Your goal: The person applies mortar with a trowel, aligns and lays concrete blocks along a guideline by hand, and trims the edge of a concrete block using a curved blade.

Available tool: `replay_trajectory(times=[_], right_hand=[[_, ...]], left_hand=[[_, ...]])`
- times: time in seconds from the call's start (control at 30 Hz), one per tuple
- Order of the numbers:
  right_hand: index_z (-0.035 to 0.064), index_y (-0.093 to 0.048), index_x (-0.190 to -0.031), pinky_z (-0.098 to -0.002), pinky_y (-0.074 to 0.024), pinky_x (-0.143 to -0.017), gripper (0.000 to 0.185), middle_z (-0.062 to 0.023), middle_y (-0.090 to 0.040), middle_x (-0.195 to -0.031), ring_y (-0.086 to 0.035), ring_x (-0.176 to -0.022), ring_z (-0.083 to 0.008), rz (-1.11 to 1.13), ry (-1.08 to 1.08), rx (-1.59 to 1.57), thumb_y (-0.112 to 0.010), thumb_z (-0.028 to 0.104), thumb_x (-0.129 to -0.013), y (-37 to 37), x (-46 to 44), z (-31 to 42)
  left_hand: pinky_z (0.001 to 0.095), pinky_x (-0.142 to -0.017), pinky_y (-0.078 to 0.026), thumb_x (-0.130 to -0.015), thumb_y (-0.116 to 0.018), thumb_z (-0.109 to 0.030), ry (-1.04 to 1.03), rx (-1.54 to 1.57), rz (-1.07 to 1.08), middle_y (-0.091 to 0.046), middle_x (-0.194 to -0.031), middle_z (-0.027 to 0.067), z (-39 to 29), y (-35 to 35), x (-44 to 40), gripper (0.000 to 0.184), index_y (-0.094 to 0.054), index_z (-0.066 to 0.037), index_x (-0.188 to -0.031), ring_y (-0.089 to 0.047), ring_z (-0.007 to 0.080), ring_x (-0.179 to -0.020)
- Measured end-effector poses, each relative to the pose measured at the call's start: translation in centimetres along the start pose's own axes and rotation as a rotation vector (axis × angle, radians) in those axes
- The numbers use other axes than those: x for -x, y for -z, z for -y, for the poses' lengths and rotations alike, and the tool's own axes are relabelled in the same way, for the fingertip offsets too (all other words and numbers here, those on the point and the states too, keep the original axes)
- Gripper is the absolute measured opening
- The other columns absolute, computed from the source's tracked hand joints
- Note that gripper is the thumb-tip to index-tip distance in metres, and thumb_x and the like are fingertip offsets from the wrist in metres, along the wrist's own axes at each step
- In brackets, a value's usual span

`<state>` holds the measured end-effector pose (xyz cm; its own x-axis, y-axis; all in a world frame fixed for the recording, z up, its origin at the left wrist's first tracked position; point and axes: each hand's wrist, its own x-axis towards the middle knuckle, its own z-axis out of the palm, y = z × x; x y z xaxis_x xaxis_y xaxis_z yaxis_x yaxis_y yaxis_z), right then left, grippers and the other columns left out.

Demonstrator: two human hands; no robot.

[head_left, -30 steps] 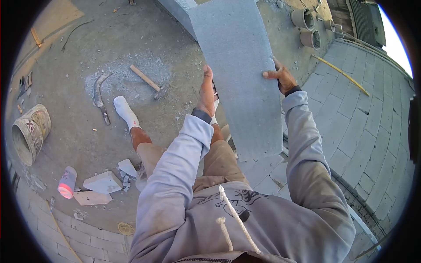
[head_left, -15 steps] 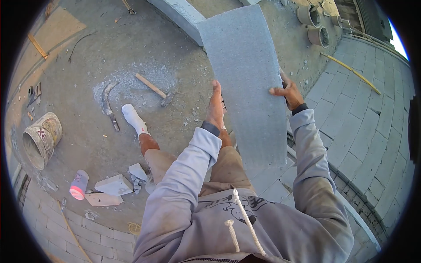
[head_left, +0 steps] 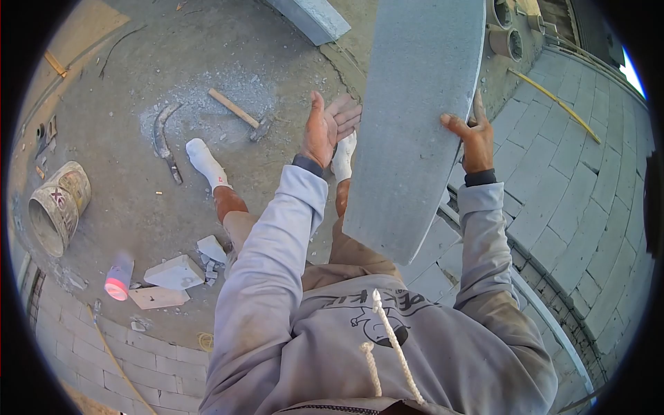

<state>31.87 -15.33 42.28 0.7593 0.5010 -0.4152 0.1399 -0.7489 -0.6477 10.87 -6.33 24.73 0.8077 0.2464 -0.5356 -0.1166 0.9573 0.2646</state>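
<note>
A long grey block is held up in front of my body, tilted, its top running out of the upper edge of the view. My right hand grips its right edge, the thumb on the broad face and other fingers partly hidden behind the edge. Just left of the block is my left hand, palm up with its fingers spread. The fingertips come close to the block's left edge; whether they touch it I cannot tell. White socks cover my feet on the dusty floor.
A hammer and a curved tool lie on rubble at the left. Farther left are a bucket, a pink-ended bottle and broken blocks. Another block lies ahead. Block walls flank me; more buckets stand upper right.
The block has risen and tilted, its lower end swinging left. My left hand has come away from its left side and opened, palm up. My right hand still grips the right edge.
</note>
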Motion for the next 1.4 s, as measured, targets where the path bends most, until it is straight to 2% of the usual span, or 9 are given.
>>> replay_trajectory(times=[0.3, 0.53, 0.63, 0.73, 0.83, 0.93, 1.03, 1.23, 1.4], right_hand=[[-0.0128, -0.022, -0.141, -0.0357, -0.0440, -0.095, 0.092, -0.0291, -0.048, -0.126, -0.055, -0.111, -0.0339, -0.030, -0.076, -0.227, -0.074, 0.008, -0.068, -2.2, 1.6, -2.3], [-0.0130, -0.017, -0.142, -0.0355, -0.0428, -0.097, 0.095, -0.0302, -0.047, -0.128, -0.054, -0.112, -0.0347, -0.048, -0.116, -0.243, -0.073, 0.007, -0.067, -2.8, 2.8, -3.9], [-0.0136, -0.017, -0.142, -0.0346, -0.0434, -0.096, 0.097, -0.0303, -0.047, -0.128, -0.055, -0.112, -0.0348, -0.028, -0.155, -0.255, -0.074, 0.007, -0.065, -2.5, 3.1, -3.9], [-0.0140, -0.018, -0.142, -0.0336, -0.0442, -0.094, 0.100, -0.0311, -0.047, -0.128, -0.056, -0.111, -0.0345, -0.053, -0.091, -0.200, -0.074, 0.010, -0.063, -1.6, 2.5, -4.4], [-0.0144, -0.019, -0.141, -0.0330, -0.0444, -0.094, 0.103, -0.0319, -0.049, -0.125, -0.057, -0.109, -0.0348, -0.073, -0.052, -0.029, -0.076, 0.015, -0.060, -0.1, 1.8, -4.1], [-0.0131, -0.020, -0.141, -0.0337, -0.0440, -0.095, 0.106, -0.0332, -0.051, -0.122, -0.058, -0.107, -0.0361, -0.024, -0.070, 0.072, -0.077, 0.020, -0.058, 1.6, 1.1, -2.0], [-0.0114, -0.021, -0.142, -0.0344, -0.0438, -0.096, 0.108, -0.0338, -0.053, -0.121, -0.059, -0.106, -0.0373, -0.054, 0.097, 0.349, -0.077, 0.022, -0.057, 3.6, -1.2, -3.4], [0.0061, -0.023, -0.147, -0.0396, -0.0470, -0.088, 0.109, -0.0267, -0.059, -0.107, -0.060, -0.098, -0.0369, -0.046, 0.352, 0.613, -0.082, 0.031, -0.059, 5.5, -6.6, -8.5], [0.0168, -0.019, -0.150, -0.0416, -0.0475, -0.086, 0.112, -0.0220, -0.057, -0.103, -0.057, -0.098, -0.0364, 0.061, 0.319, 0.708, -0.084, 0.035, -0.060, 4.4, -12.7, -15.9]], left_hand=[[0.0426, -0.111, -0.019, -0.082, -0.011, -0.080, 0.174, -0.194, -0.116, -0.040, -0.141, 0.0240, 3.1, 5.0, 5.2, 0.102, -0.026, 0.000, -0.145, -0.039, 0.0330, -0.132], [0.0395, -0.112, -0.019, -0.086, -0.023, -0.076, 0.156, -0.343, -0.101, -0.035, -0.145, 0.0213, 6.9, 3.3, 4.6, 0.099, -0.029, 0.005, -0.142, -0.032, 0.0317, -0.135], [0.0381, -0.113, -0.019, -0.088, -0.027, -0.073, 0.217, -0.391, -0.210, -0.032, -0.147, 0.0218, 6.5, 2.0, 5.1, 0.095, -0.030, 0.006, -0.141, -0.030, 0.0317, -0.136], [0.0379, -0.111, -0.024, -0.089, -0.031, -0.070, 0.188, -0.347, -0.182, -0.032, -0.146, 0.0221, 7.4, 1.4, 4.7, 0.091, -0.033, 0.006, -0.140, -0.030, 0.0311, -0.136], [0.0450, -0.108, -0.027, -0.086, -0.028, -0.076, 0.228, -0.399, -0.139, -0.038, -0.143, 0.0223, 7.9, 0.9, 3.9, 0.094, -0.035, 0.000, -0.141, -0.039, 0.0349, -0.130], [0.0459, -0.104, -0.033, -0.087, -0.032, -0.072, 0.263, -0.408, -0.045, -0.051, -0.131, 0.0210, 7.1, 1.3, 3.5, 0.088, -0.040, -0.001, -0.138, -0.051, 0.0326, -0.120], [0.0452, -0.100, -0.037, -0.089, -0.036, -0.068, 0.168, -0.464, -0.236, -0.060, -0.121, 0.0185, 7.1, 1.5, 3.4, 0.082, -0.045, 0.000, -0.135, -0.058, 0.0285, -0.111], [0.0413, -0.096, -0.039, -0.090, -0.043, -0.062, 0.137, -0.551, -0.538, -0.058, -0.124, 0.0179, 9.8, 6.1, 2.5, 0.075, -0.045, -0.002, -0.135, -0.057, 0.0266, -0.113], [0.0423, -0.097, -0.038, -0.090, -0.045, -0.059, -0.061, -0.454, -0.795, -0.055, -0.128, 0.0178, 10.0, 6.7, 0.5, 0.073, -0.044, -0.002, -0.135, -0.056, 0.0271, -0.114]])
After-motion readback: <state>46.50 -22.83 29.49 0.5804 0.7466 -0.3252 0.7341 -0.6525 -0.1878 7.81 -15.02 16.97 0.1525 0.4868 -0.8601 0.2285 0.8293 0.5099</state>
